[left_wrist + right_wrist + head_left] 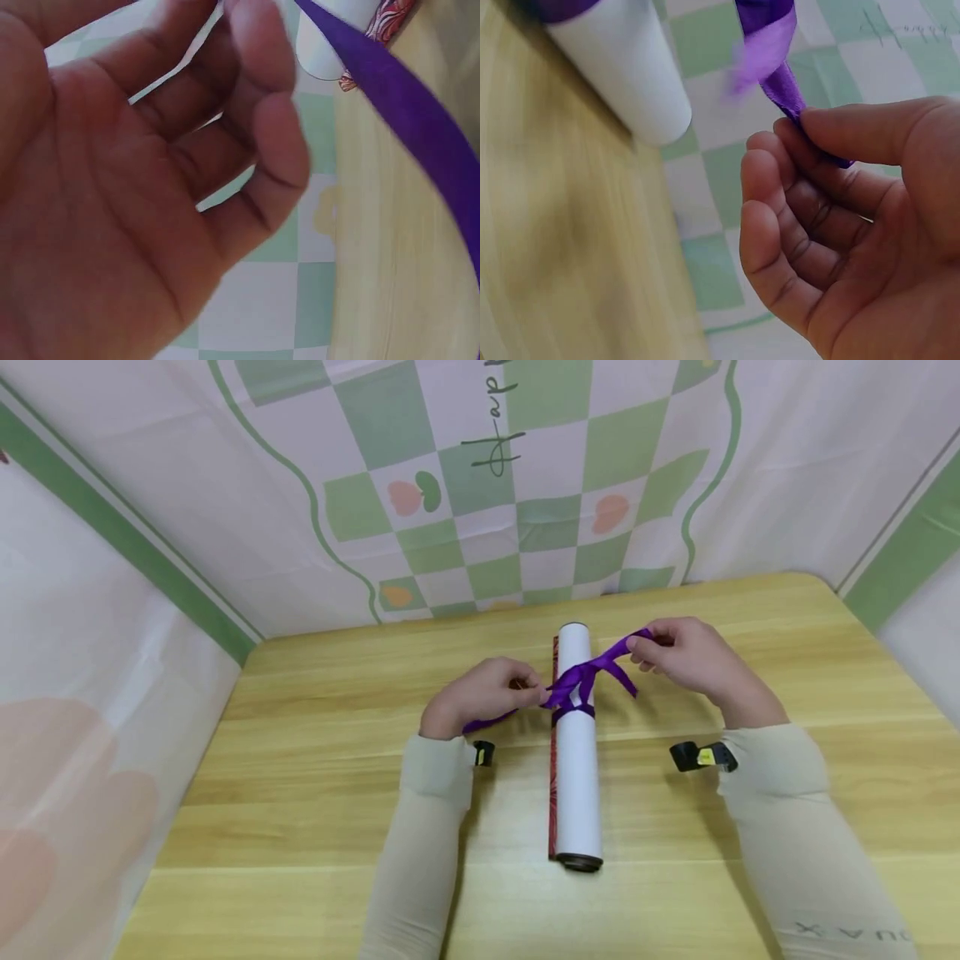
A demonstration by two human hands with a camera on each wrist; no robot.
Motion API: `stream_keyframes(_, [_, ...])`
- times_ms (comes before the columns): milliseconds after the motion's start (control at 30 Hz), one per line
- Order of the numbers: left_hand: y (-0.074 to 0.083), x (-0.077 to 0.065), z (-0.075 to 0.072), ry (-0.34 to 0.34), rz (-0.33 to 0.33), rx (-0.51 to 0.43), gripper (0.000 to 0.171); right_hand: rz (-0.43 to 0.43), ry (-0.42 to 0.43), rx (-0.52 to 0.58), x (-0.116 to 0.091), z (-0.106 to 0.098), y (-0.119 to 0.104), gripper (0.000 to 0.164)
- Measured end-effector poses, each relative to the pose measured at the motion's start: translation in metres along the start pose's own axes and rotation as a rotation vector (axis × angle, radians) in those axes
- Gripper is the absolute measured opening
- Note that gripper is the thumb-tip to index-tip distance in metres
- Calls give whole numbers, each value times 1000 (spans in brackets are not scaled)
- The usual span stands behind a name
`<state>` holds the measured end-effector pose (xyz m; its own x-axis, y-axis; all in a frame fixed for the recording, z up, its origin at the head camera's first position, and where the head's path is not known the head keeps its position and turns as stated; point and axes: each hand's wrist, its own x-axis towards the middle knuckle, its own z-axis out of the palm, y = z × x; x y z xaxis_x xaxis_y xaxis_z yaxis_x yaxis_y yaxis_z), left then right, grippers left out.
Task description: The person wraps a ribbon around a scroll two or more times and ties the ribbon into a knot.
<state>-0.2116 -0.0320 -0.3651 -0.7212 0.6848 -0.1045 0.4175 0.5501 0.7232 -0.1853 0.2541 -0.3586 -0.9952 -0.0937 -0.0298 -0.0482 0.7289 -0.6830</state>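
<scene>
A white rolled-up scroll [579,777] with a patterned red edge [553,793] lies lengthwise on the table. Purple ribbon [573,681] wraps round its middle and is looped or knotted on top; the exact crossing is too small to make out. My left hand [491,693] pinches the ribbon just left of the scroll, and a loose tail hangs beneath that hand. In the left wrist view its fingertips are cut off at the top. To the right, my right hand [690,656] pinches a ribbon end [784,90] between thumb and forefinger, raised above the table. Another short end dangles beside it.
The wooden table [322,827] reaches back to a curtain [480,527] with green and white checks. More fabric hangs at the left and right sides. Small black cameras [697,756] sit at both wrists, below beige sleeves.
</scene>
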Motion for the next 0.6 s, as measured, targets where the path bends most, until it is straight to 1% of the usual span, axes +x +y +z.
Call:
stream_keyframes(67, [0, 1, 2, -44, -17, 15, 20, 8, 6, -17, 1, -2, 6, 48])
stream_keyframes(167, [1, 1, 5, -89, -45, 33, 19, 17, 14, -25, 3, -5, 15, 45])
stream_keyframes(300, [-1, 2, 8, -138, -110, 41, 17, 31, 16, -22, 4, -9, 25, 45])
stream_keyframes(400, [-1, 2, 10, -164, -163, 31, 17, 42, 12, -28, 5, -11, 29, 45])
stream_keyframes(500, [-1, 2, 10, -177, -192, 25, 15, 49, 2, -46, 5, -13, 32, 46])
stream_keyframes(600, [-1, 2, 11, -185, -211, 19, 14, 61, -27, -71, 4, -15, 37, 46])
